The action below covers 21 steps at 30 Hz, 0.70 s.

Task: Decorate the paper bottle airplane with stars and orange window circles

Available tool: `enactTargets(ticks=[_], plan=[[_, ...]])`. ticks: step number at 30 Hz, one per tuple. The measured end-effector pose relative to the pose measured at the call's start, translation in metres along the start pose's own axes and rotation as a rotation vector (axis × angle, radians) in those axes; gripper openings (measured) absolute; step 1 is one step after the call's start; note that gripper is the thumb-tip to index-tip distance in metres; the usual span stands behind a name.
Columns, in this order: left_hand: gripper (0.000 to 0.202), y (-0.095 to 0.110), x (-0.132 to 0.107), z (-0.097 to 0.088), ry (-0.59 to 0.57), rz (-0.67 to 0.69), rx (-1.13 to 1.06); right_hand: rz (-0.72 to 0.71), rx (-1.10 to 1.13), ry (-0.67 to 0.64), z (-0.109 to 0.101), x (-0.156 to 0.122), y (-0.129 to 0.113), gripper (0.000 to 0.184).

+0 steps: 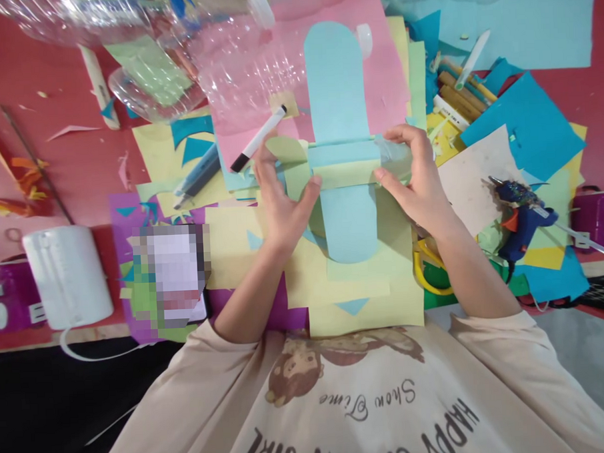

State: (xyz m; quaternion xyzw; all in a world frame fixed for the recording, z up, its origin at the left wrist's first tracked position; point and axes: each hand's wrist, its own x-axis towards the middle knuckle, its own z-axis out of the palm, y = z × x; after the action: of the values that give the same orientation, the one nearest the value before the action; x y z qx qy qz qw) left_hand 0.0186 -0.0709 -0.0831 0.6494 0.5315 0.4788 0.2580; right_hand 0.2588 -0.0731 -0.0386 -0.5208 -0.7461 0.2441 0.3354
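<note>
Between my hands is a paper model with a long light blue strip (336, 85), rounded at both ends, running away from my body. A folded pale yellow-green band (347, 174) crosses its middle, with a light blue fold just behind it. My left hand (288, 207) grips the left end of the crosspiece, its thumb at the band's edge. My right hand (417, 181) holds the right end, thumb at the band's corner and fingers curled behind. Clear plastic (395, 154) shows beside my right fingers; how it joins the paper is hidden. Pale yellow sheets (366, 317) lie underneath.
Clear plastic bottles (250, 75) lie at the back left, near a black-and-white marker (259, 138). To the left are a phone (178, 272) and a white device (68, 277). On the right sit a blue glue gun (522, 233), yellow-handled scissors (427, 271) and blue paper (528, 126).
</note>
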Motion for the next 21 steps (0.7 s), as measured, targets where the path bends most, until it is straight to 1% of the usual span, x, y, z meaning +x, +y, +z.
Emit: enactTargets(ticks=[2,6,9,11,14,16,21], plan=[[0.061,-0.002,0.0,0.001,0.002,-0.007,0.008,0.005,-0.039,-0.005,0.001,0.0,-0.001,0.046],[0.056,-0.005,0.001,0.002,0.033,-0.008,0.007,0.026,-0.142,-0.028,0.0,-0.001,-0.003,0.048],[0.055,-0.005,0.001,0.003,0.039,0.007,0.009,0.027,-0.183,-0.042,-0.001,-0.001,-0.003,0.049],[0.058,-0.002,0.001,0.003,0.031,0.002,0.016,0.023,-0.184,-0.043,0.0,-0.001,-0.004,0.048],[0.067,0.0,0.0,0.002,-0.003,-0.026,0.029,0.022,-0.187,-0.011,0.004,-0.001,-0.007,0.049],[0.069,0.0,-0.001,0.002,-0.013,-0.04,0.033,0.028,-0.209,0.018,0.008,-0.001,-0.008,0.049],[0.064,-0.001,0.0,0.004,-0.005,-0.036,0.034,0.001,-0.225,0.042,0.015,0.0,-0.006,0.049]])
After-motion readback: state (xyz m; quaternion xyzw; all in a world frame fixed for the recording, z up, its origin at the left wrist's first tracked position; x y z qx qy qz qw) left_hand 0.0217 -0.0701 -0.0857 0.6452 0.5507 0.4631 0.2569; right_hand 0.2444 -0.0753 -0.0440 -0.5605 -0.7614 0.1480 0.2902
